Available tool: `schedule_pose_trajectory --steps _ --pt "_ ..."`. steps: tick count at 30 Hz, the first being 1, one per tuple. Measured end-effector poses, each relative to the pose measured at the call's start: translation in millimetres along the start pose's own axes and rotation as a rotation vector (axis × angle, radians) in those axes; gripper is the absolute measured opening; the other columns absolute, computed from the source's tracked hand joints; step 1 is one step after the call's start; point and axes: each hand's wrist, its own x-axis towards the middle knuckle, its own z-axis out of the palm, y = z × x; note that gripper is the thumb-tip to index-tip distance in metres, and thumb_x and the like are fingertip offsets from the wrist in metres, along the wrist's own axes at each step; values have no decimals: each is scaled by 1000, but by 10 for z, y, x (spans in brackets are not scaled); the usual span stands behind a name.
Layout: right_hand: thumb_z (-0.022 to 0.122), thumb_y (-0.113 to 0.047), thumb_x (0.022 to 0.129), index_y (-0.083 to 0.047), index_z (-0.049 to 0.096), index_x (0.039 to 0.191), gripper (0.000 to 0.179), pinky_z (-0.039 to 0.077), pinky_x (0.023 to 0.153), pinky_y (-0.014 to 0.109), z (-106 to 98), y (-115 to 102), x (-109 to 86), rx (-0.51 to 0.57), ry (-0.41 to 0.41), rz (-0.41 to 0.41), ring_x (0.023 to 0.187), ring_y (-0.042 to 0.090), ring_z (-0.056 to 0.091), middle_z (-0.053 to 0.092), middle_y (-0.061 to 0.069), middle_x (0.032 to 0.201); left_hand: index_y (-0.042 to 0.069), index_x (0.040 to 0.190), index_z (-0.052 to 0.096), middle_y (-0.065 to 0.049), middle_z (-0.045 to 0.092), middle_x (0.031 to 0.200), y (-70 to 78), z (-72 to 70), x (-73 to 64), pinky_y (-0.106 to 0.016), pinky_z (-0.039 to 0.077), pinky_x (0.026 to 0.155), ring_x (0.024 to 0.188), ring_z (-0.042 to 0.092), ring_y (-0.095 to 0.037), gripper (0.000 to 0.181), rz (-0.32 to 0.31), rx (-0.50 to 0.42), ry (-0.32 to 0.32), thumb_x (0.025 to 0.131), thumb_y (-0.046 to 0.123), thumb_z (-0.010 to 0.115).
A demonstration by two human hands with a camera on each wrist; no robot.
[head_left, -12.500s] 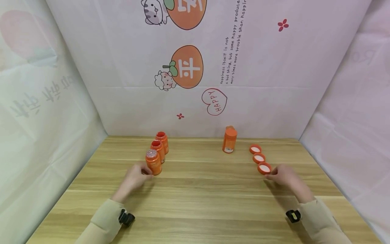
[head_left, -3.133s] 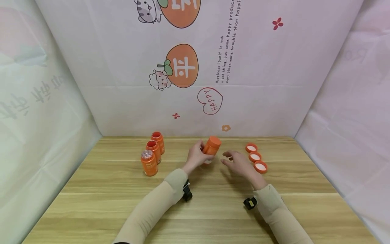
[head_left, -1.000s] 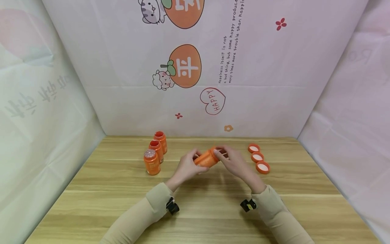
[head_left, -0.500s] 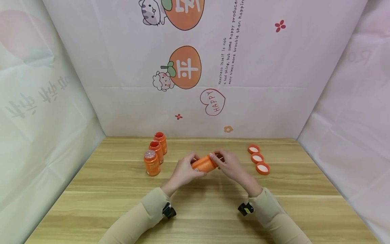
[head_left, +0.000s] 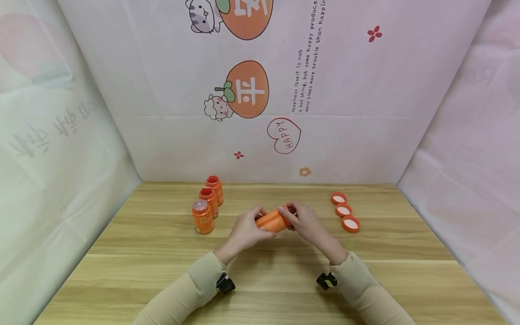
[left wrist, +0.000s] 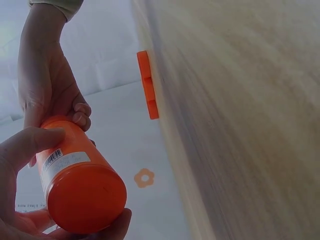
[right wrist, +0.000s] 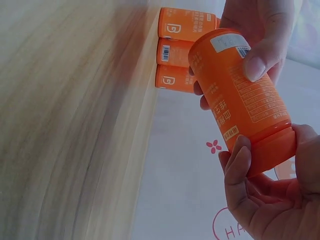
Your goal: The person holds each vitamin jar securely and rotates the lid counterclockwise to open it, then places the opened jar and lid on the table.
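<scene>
An orange pill bottle [head_left: 271, 222] with a white barcode label is held tilted above the table, between both hands. My left hand [head_left: 245, 230] grips its body near the base, thumb pressed along the side. Around the bottle's orange cap [right wrist: 272, 152], the fingers and thumb of my right hand [head_left: 312, 227] are curled. In the right wrist view the cap sits on the bottle, with a thin seam between them. The left wrist view shows the bottle's round base toward the camera.
Three capless orange bottles stand in a row at the left: the front one [head_left: 203, 219] has a silvery seal, while the middle [head_left: 209, 203] and back [head_left: 216, 189] ones show open mouths. Three orange caps [head_left: 350, 224] lie in a row at the right, white liners up. A printed cloth wall [head_left: 345, 135] rises behind.
The left hand left the front bottle and lifted the capped bottle from the table's back. My right hand came from the loose caps and took its cap. Lately the bottle has lowered and tilted more.
</scene>
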Motion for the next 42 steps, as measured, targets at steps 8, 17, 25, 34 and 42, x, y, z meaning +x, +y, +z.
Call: schedule_pose_trajectory --steps 8,17,25,34,42 --pt "52 -44 95 -3 60 107 43 47 53 26 19 -20 2 18 25 47 58 14 54 59 6 76 17 99 57 0 64 89 28 -5 -18 -29 46 64 75 55 -14 42 -13 7 4 67 24 83" --pt "52 -43 95 -4 61 104 41 48 52 24 54 3 7 -15 49 22 57 12 54 61 7 79 14 105 60 -3 66 97 49 34 -40 -30 48 68 79 57 -14 44 30 51 15 68 16 83" --pt "51 -40 96 -3 63 103 39 47 51 22 57 3 -15 -90 123 -104 56 9 53 62 7 81 11 117 64 -3 68 103 93 17 -65 -31 48 73 84 58 -14 54 15 55 20 69 25 84" --pt "55 -37 95 -3 62 105 36 48 55 21 16 -9 -33 -99 119 -170 63 11 55 63 8 87 10 122 63 -5 65 107 100 -40 -61 -34 47 75 87 56 -18 57 -30 -33 -42 72 30 81" --pt "53 -37 96 -6 61 111 36 51 65 22 -37 34 -25 -100 54 -214 77 17 62 66 6 95 13 120 64 -1 65 102 46 -59 -12 -33 47 72 85 56 -17 56 -57 -85 -94 71 34 81"
